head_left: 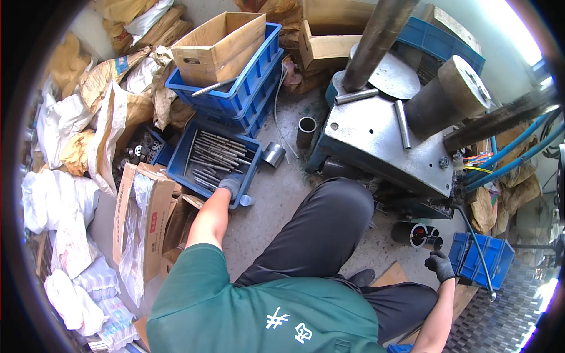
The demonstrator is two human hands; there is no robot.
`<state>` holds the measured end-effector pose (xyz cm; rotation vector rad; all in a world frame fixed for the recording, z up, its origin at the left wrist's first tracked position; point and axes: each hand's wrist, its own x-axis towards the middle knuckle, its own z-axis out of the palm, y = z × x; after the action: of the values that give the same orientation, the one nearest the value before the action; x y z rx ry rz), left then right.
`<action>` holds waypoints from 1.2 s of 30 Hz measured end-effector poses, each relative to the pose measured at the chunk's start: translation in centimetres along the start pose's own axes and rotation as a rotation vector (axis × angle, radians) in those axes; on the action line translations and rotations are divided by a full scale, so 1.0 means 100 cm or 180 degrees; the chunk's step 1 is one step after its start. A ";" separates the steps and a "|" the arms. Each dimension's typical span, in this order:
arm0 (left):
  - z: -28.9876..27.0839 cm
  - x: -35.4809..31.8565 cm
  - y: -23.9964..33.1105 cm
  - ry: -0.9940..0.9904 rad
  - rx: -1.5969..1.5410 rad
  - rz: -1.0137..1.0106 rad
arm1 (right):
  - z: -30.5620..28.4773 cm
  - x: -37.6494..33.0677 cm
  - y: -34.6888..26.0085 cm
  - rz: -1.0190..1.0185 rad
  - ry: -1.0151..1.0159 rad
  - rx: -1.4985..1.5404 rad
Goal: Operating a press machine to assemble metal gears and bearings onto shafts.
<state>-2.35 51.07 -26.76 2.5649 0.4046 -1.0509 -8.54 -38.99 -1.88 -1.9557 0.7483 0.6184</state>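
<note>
My left hand (231, 185), in a grey glove, reaches over the near edge of a blue plastic crate (255, 170). It touches or hovers just above several metal rods (216, 152) lying inside; its fingertips are hard to make out. Far to the right, my right hand (440, 266), in a dark glove, is closed just below a small dark round-ended piece (435, 242). What its fingers hold is not clear. Close by lies a wide metal tube (405, 233) with something dark and red inside its mouth.
A heavy steel machine (376, 138) with thick columns stands ahead. Stacked blue crates (250, 103) carry a wooden box (220, 47). Short metal tubes (273, 155) stand on the floor. A cardboard box (144, 220) and sacks are at left, a blue bin (485, 259) at right.
</note>
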 end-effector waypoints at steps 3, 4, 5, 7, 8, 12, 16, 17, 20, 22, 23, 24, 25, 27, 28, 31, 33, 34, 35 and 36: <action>-0.014 -0.035 0.019 0.0270 0.0676 0.1161 | 0.006 -0.020 -0.016 -0.0338 0.0120 -0.0402; -0.025 -0.046 0.002 0.0589 0.0365 0.1613 | 0.018 -0.024 -0.031 -0.0535 0.0052 -0.0562; -0.037 -0.054 -0.010 0.0639 0.0414 0.1586 | 0.028 -0.025 -0.042 -0.0583 0.0027 -0.0512; -0.059 -0.063 -0.002 0.1296 0.0365 0.1087 | 0.035 -0.038 -0.051 -0.1223 -0.0055 -0.0503; -0.069 -0.071 0.001 0.1655 -0.0284 0.1076 | 0.037 -0.047 -0.053 -0.1205 0.0110 -0.0587; -0.112 -0.099 -0.004 0.2888 -0.1778 0.1076 | 0.059 -0.082 -0.093 -0.2187 0.0153 -0.1389; -0.179 -0.198 0.112 0.2721 -0.2980 0.2211 | 0.064 -0.121 -0.137 -0.2706 -0.0021 -0.1724; -0.194 -0.226 0.139 0.2766 -0.3107 0.2715 | 0.072 -0.127 -0.151 -0.3124 0.0083 -0.1661; -0.235 -0.300 0.219 0.2941 -0.2706 0.3760 | 0.098 -0.147 -0.202 -0.3931 0.0094 -0.1589; -0.243 -0.329 0.287 0.2690 -0.2884 0.4238 | 0.113 -0.155 -0.224 -0.4164 0.0583 -0.1698; -0.243 -0.339 0.325 0.2437 -0.3062 0.4634 | 0.122 -0.159 -0.230 -0.3843 0.0432 -0.1141; -0.237 -0.345 0.364 0.2116 -0.3311 0.4812 | 0.131 -0.159 -0.235 -0.3515 0.0288 -0.0585; -0.230 -0.351 0.403 0.1758 -0.3549 0.4979 | 0.139 -0.149 -0.231 -0.3431 0.0135 0.0175; -0.214 -0.349 0.455 0.1406 -0.3701 0.4952 | 0.157 -0.145 -0.234 -0.3343 0.0237 0.0404; -0.201 -0.351 0.482 0.1126 -0.3908 0.4882 | 0.162 -0.134 -0.225 -0.3308 0.0324 0.0443; -0.171 -0.336 0.544 0.0292 -0.4140 0.4621 | 0.154 -0.093 -0.202 -0.3073 0.0353 0.0602; -0.154 -0.319 0.572 0.0134 -0.4186 0.4571 | 0.145 -0.080 -0.191 -0.2166 -0.0116 0.1009; -0.144 -0.309 0.576 0.0323 -0.4100 0.4548 | 0.140 -0.093 -0.199 -0.1870 -0.0189 0.1154; -0.134 -0.300 0.572 0.0144 -0.3901 0.4465 | 0.140 -0.095 -0.202 -0.1847 -0.0173 0.1170; -0.123 -0.280 0.568 0.0005 -0.3466 0.4290 | 0.139 -0.095 -0.205 -0.1775 -0.0196 0.1256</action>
<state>7.76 1.18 12.85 1.2796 -0.5777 -0.1529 -2.11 -16.25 10.24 -1.6591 0.2344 0.1712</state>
